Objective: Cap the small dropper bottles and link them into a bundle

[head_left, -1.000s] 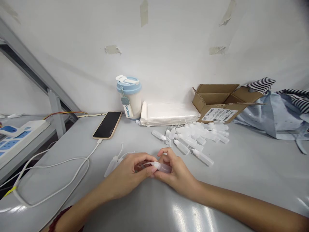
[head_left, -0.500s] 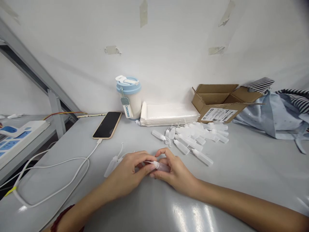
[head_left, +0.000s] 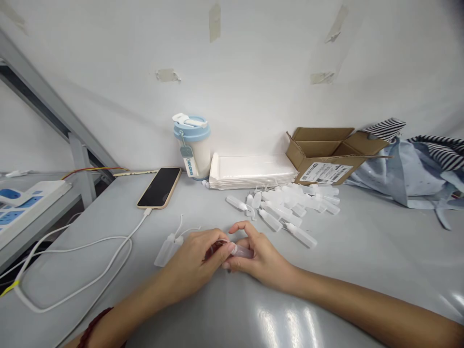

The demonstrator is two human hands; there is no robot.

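A small translucent squeeze bottle [head_left: 243, 251] lies sideways between my two hands, low over the table. My right hand [head_left: 263, 256] is closed around its body, the index finger arched above it. At the bottle's neck, my left hand [head_left: 203, 253] pinches the white cap end with thumb and fingers; a thin white strand shows there, partly hidden by the fingers. Just left of that hand lie two similar bottles [head_left: 166, 250] with thin tails at their tops. A loose pile of several more bottles [head_left: 282, 205] spreads beyond my right hand.
Behind the pile stand a stack of white envelopes [head_left: 253, 171], a lidded cup [head_left: 195, 150] and an open cardboard box [head_left: 326, 159]. A phone [head_left: 159, 188] with a white cable [head_left: 123, 261] lies at left, near a power strip [head_left: 29, 200]. A blue cloth bag [head_left: 398, 169] sits at right.
The left fingers have shifted slightly on the bottle's neck. My hands stay together on the same bottle, and the whole view has moved a little.
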